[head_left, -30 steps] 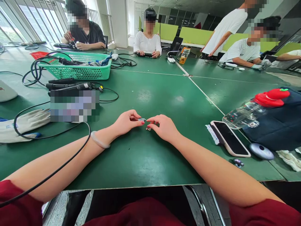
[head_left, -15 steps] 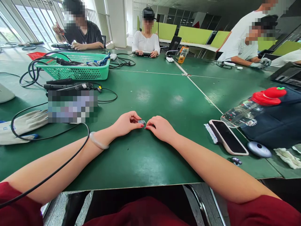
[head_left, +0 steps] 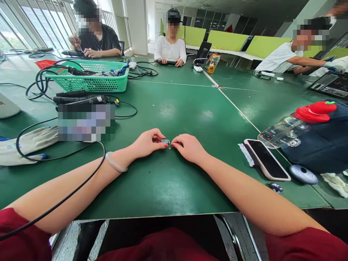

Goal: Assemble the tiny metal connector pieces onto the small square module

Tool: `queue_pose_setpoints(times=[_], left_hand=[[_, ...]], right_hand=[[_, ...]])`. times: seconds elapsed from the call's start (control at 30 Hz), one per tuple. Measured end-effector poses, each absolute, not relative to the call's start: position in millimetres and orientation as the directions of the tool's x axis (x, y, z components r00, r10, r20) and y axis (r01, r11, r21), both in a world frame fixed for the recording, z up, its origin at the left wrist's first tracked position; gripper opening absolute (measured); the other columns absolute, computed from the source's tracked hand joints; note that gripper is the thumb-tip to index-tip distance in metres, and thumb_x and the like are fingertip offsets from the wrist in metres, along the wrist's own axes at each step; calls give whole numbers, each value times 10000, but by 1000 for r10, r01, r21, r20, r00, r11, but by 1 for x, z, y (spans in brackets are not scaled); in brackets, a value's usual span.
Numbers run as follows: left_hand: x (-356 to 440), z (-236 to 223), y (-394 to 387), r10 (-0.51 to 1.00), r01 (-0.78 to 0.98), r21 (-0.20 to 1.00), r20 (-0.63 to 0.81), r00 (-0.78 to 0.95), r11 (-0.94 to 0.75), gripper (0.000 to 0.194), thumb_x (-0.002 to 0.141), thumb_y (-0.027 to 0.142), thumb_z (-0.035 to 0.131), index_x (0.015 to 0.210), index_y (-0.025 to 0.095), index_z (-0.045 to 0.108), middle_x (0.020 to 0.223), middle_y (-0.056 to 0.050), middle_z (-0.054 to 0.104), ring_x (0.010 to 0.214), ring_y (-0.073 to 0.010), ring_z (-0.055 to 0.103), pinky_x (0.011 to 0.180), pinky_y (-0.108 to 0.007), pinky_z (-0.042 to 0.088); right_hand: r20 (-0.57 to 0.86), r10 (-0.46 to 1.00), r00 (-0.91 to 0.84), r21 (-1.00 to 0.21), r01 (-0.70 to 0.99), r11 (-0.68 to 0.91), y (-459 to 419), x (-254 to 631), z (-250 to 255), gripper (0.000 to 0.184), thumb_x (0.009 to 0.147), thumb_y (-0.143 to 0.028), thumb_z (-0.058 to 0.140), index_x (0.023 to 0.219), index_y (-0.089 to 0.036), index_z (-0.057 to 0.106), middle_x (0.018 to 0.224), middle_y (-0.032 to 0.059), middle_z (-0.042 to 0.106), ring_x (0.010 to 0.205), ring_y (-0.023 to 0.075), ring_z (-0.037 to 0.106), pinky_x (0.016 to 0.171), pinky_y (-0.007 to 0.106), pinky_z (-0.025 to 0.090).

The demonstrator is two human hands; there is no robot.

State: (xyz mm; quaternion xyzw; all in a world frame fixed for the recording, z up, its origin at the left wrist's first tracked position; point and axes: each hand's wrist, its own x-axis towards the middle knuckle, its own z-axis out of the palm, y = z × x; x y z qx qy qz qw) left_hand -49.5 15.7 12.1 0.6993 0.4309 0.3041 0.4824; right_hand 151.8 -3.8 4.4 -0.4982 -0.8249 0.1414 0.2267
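Observation:
Between thumb and fingers, my left hand (head_left: 148, 143) pinches a small circuit board (head_left: 165, 141) with pale markings, just above the green table (head_left: 174, 192). Close on its right, my right hand (head_left: 189, 146) is closed in a pinch. A tiny pale piece (head_left: 170, 147) shows by the right fingertips; it is too small to name, and I cannot tell whether the fingers hold it. A narrow gap separates the two hands. A pale bangle (head_left: 115, 163) is on my left wrist.
Left: a green basket (head_left: 95, 85), black handheld tools (head_left: 84, 99), gloves (head_left: 35, 143) and a black cable (head_left: 78, 194) across my left arm. Right: a phone (head_left: 269, 159), red-lidded bottle (head_left: 285, 128), dark bag (head_left: 320, 145) and oval case (head_left: 303, 174). Several people sit around the table.
The right fingertips have drawn slightly away from the circuit board, and the tiny pale piece shows more. The view has shifted a little. At far right, a person has reached out an arm.

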Motion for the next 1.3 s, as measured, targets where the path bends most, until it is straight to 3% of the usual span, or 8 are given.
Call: queue_pose_setpoints(times=[0.47, 0.9, 1.03, 1.3], left_hand=[[-49, 13, 16, 894, 321, 932, 7, 448, -169, 297, 652, 291, 754, 827, 168, 549, 720, 0, 663, 700, -139, 632, 655, -284, 493], [-49, 11, 17, 902, 345, 922, 10, 432, -175, 303, 627, 299, 758, 818, 173, 559, 706, 7, 638, 664, -131, 599, 628, -279, 467], [-49, 10, 18, 905, 359, 914, 20, 426, -189, 305, 623, 297, 759, 821, 169, 565, 703, 7, 628, 655, -128, 586, 625, -278, 459], [-49, 10, 16, 903, 351, 918, 16, 430, -184, 305, 621, 299, 760, 816, 167, 566, 722, -7, 643, 674, -136, 591, 640, -287, 472]], right_hand=[[243, 886, -396, -484, 741, 464, -7, 151, 7, 133, 846, -183, 578, 768, -194, 684, 741, 10, 667, 727, 141, 559, 681, 266, 396], [207, 943, -261, -542, 772, 332, 5, 161, 1, 154, 851, -230, 597, 795, -235, 740, 820, 7, 718, 742, 156, 619, 681, 280, 438], [178, 943, -280, -516, 790, 331, 6, 163, 2, 179, 873, -233, 575, 821, -228, 746, 856, 23, 702, 799, 157, 609, 721, 285, 437], [156, 886, -437, -498, 740, 452, -5, 160, 8, 58, 814, -222, 663, 805, -210, 719, 830, 15, 646, 770, 127, 561, 713, 264, 418]])
